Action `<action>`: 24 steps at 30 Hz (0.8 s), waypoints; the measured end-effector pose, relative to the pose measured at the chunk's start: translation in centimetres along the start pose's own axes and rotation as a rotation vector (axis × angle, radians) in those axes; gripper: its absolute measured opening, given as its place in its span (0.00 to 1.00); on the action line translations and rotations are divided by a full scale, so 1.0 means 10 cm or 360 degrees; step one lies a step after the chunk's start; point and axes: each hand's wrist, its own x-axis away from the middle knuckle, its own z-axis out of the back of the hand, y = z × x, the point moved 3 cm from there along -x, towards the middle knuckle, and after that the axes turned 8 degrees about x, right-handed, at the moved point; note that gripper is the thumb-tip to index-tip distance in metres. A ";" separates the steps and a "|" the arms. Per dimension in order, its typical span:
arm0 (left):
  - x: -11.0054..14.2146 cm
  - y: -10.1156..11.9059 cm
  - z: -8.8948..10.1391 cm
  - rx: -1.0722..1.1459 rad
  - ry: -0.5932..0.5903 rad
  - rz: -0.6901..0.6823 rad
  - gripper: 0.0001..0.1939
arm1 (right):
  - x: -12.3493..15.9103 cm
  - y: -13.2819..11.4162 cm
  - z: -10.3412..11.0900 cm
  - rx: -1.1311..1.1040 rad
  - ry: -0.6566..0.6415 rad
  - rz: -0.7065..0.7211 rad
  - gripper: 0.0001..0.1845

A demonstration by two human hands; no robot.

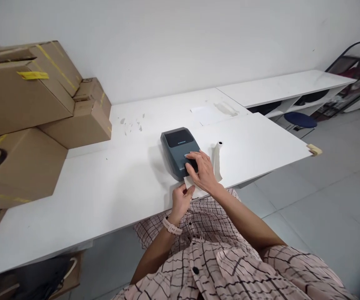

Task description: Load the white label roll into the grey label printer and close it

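A dark grey label printer [175, 155] with a black panel on top rests on the white table, near its front edge. Pale paper [198, 192] lies at its front end, partly under my hands. My left hand [181, 201], with a light band on the wrist, has its thumb and fingers closed on the paper's edge. Over the front of the printer is my right hand [204, 170], its index finger at a small light button and its thumb apart, touching the printer's lower front. To the right, a small paper roll [220, 144] has a strip trailing towards me.
Several cardboard boxes [20, 96] with yellow tape are stacked on the left of the table [120, 187]. A white sheet [203, 116] lies towards the back right. Beyond the table's right end stand a blue stool [300, 120] and a black rack [351, 79].
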 end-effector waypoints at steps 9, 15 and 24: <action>0.18 0.21 0.10 0.0346 0.0322 -0.0182 0.23 | -0.06 0.05 -0.04 0.0032 -0.0149 0.0193 0.16; 0.07 0.57 0.20 0.0269 0.0669 -0.0356 0.32 | -0.20 0.11 0.11 -0.0180 -0.0263 0.0232 0.17; -0.01 0.77 0.13 0.0174 0.0576 -0.0328 0.38 | 0.00 0.65 0.20 -0.1052 -0.0334 -0.0599 0.34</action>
